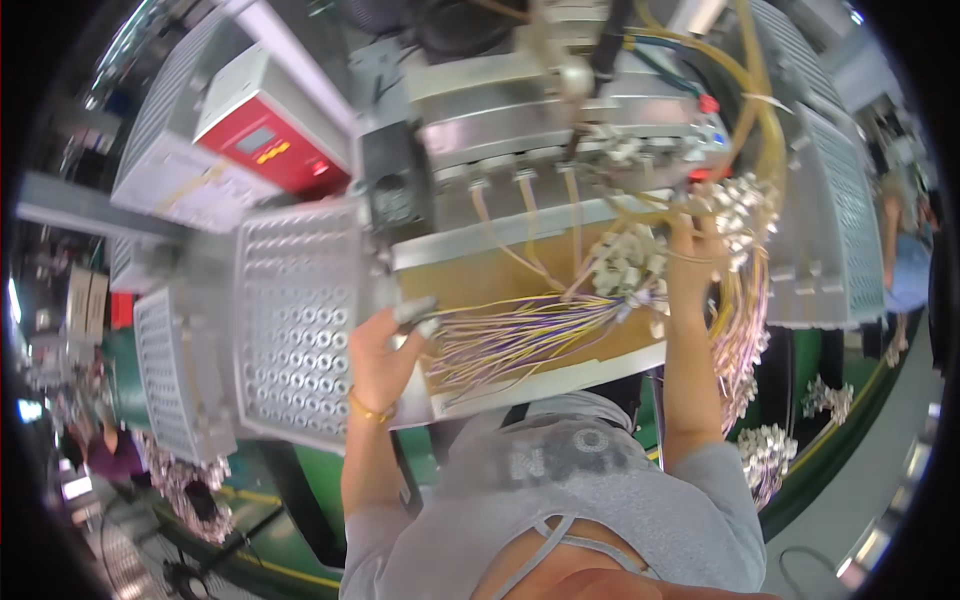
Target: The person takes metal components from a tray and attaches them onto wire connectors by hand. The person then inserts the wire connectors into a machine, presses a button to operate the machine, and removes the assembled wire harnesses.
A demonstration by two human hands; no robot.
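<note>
An open metal chassis (pixel 520 225) lies in front of me with a brown board (pixel 490 278) inside it. Thin purple and yellow wires (pixel 530 335) fan across the board to a cluster of white connectors (pixel 625 265). My left hand (pixel 385 350) is at the board's left edge, with its fingers pinched on a small grey part (pixel 415 312) at the wire ends. My right hand (pixel 695 255) reaches up at the right end of the board. Its fingers are curled around a bundle of wires and white connectors (pixel 730 200).
A perforated metal panel (pixel 295 320) stands left of my left hand, and a red-faced unit (pixel 265 140) behind it. Yellow tubing (pixel 755 90) loops over the chassis top. Another ribbed grey cover (pixel 835 230) is at right, and more connector bundles (pixel 765 455) hang below it. People stand at far right (pixel 905 260) and lower left (pixel 110 455).
</note>
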